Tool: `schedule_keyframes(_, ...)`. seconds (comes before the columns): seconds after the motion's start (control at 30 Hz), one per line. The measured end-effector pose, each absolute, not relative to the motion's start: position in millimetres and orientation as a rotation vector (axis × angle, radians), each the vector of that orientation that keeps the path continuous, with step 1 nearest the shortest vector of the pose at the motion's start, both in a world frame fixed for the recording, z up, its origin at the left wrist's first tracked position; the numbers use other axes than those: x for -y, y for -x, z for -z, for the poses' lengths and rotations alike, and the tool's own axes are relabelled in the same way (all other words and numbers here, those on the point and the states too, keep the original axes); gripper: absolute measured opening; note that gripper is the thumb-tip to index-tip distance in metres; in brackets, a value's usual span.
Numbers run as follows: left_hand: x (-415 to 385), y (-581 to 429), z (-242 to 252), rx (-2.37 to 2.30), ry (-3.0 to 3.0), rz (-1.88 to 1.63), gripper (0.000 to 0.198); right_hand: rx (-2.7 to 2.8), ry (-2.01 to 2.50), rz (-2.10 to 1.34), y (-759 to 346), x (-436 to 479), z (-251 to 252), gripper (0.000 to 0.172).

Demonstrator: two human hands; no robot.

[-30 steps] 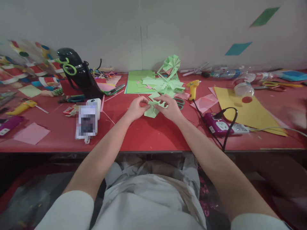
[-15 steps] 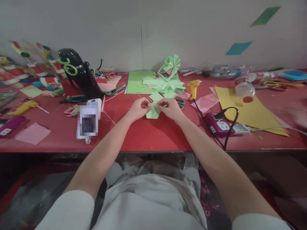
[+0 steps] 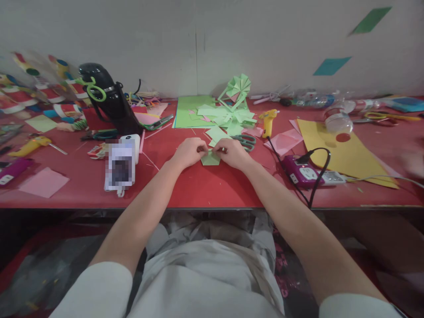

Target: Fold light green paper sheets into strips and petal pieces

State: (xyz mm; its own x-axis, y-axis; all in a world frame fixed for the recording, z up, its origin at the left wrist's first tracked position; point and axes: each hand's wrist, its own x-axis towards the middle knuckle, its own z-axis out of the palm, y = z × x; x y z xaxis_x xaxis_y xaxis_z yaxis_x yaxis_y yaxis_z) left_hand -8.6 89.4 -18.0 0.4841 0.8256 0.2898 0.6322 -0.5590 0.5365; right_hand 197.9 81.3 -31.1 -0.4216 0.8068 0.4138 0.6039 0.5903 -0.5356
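Observation:
A small piece of light green paper [image 3: 211, 159] lies on the red table in front of me, folded along its upper edge. At its top left, my left hand [image 3: 191, 152] pinches the edge between thumb and finger. My right hand [image 3: 232, 153] pinches the same edge at the top right, its fingertips close to the left ones. Just beyond my hands are more light green paper pieces [image 3: 217, 134]. Grey-green scissors [image 3: 245, 142] rest beside my right hand, their blades hidden. Farther back stands a folded green paper model [image 3: 239, 88] with fan-like pleats.
A phone [image 3: 121, 165] and a black bottle [image 3: 105, 99] stand to the left. On the right are a yellow glue gun [image 3: 267, 123], a purple power socket [image 3: 304, 171] with cables, yellow paper [image 3: 351, 154] and a plastic bottle [image 3: 338, 120]. A blurred hand [image 3: 414, 162] shows at the right edge.
The upper part of the green paper has been folded down, so the piece looks shorter. Both hands have turned slightly and lowered at the fold, and more of the scissors shows.

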Motion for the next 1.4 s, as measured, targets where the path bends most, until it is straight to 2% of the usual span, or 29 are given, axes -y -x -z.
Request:
schedule_keyframes(0.13,-89.9,10.1,16.5,-1.134,-2.446,-0.721,0.016,2.29,1.035,-0.246,-198.0,-80.5,30.5,0.02)
schedule_keyframes(0.3,-89.8,11.6,17.8,-1.069,-2.439,-0.734,0.02,2.355,1.055,-0.262,-199.8,-78.1,28.2,0.027)
schedule_keyframes(0.43,-87.5,13.7,17.8,-1.039,-2.412,-0.725,0.015,2.399,1.04,-0.264,-202.8,-77.8,28.5,0.029)
schedule_keyframes(0.6,-88.6,12.9,19.2,-1.114,-2.398,-0.721,0.019,2.418,1.038,-0.256,-205.1,-75.6,28.5,0.024)
schedule_keyframes(0.73,-91.8,11.8,23.3,-1.197,-2.339,-0.698,0.008,2.402,1.067,-0.271,-205.3,-72.4,26.1,0.019)
schedule_keyframes(0.97,-92.2,10.3,28.2,-1.288,-2.212,-0.666,0.004,2.196,1.167,-0.435,-201.7,-78.3,29.8,0.013)
schedule_keyframes(1.13,-93.1,8.9,31.6,-1.285,-2.167,-0.72,0.007,2.195,1.186,-0.404,-199.2,-83.2,33.5,0.007)
schedule_keyframes(1.3,-88.8,6.5,23.9,-1.24,-2.201,-0.669,0.007,2.205,1.159,-0.444,-198.8,-82.3,31.9,0.01)
schedule_keyframes(1.4,-87.4,5.0,19.4,-1.213,-2.272,-0.699,0.016,2.17,1.168,-0.485,-198.6,-81.4,30.8,0.011)
